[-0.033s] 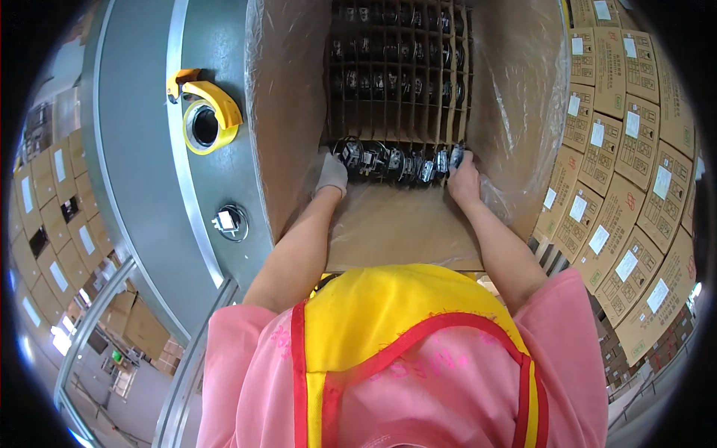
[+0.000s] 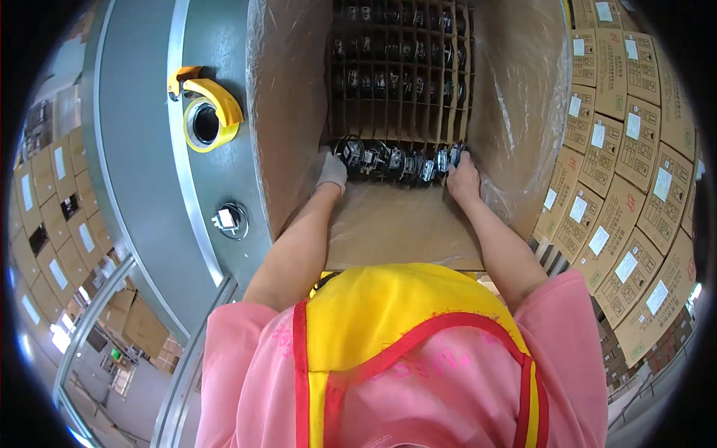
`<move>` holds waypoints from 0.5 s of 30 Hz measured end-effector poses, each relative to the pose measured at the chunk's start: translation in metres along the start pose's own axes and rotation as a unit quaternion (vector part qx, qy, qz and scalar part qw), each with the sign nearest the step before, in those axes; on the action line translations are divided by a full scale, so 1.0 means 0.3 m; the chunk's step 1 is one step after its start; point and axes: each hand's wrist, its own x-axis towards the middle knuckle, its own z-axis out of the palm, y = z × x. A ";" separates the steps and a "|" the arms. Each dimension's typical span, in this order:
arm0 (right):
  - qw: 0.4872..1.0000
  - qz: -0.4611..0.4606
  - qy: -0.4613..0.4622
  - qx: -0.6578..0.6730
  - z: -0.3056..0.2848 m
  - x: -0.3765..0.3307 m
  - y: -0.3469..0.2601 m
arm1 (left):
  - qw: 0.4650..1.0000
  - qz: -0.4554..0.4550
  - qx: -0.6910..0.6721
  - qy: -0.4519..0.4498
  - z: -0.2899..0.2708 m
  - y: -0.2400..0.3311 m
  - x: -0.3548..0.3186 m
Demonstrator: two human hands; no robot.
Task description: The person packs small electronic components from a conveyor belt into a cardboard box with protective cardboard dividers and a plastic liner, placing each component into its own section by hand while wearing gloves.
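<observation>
Inside a large plastic-lined cardboard box, a row of black coiled-cable parts with silver pieces point(image 2: 403, 163) lies across the near side of a cardboard divider grid point(image 2: 399, 112). My left hand point(image 2: 331, 172), in a pale glove, is closed at the row's left end; its fingertips are partly hidden by the parts and the box wall. At the other end, my bare right hand point(image 2: 464, 179) grips the last part between thumb and fingers. Several rows of similar dark parts sit in the grid's slots farther off.
The box's left wall point(image 2: 287, 112) and right wall point(image 2: 519, 97) rise beside my forearms. On the grey bench point(image 2: 142, 134) at left lie a yellow tape dispenser point(image 2: 224, 104) and a small white part with a coiled black cable point(image 2: 225, 219). Labelled cartons point(image 2: 624, 172) are stacked at right.
</observation>
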 end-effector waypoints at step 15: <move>0.996 0.071 -0.031 -0.038 0.049 0.028 0.043 | 0.994 0.084 0.018 -0.062 -0.045 0.126 -0.063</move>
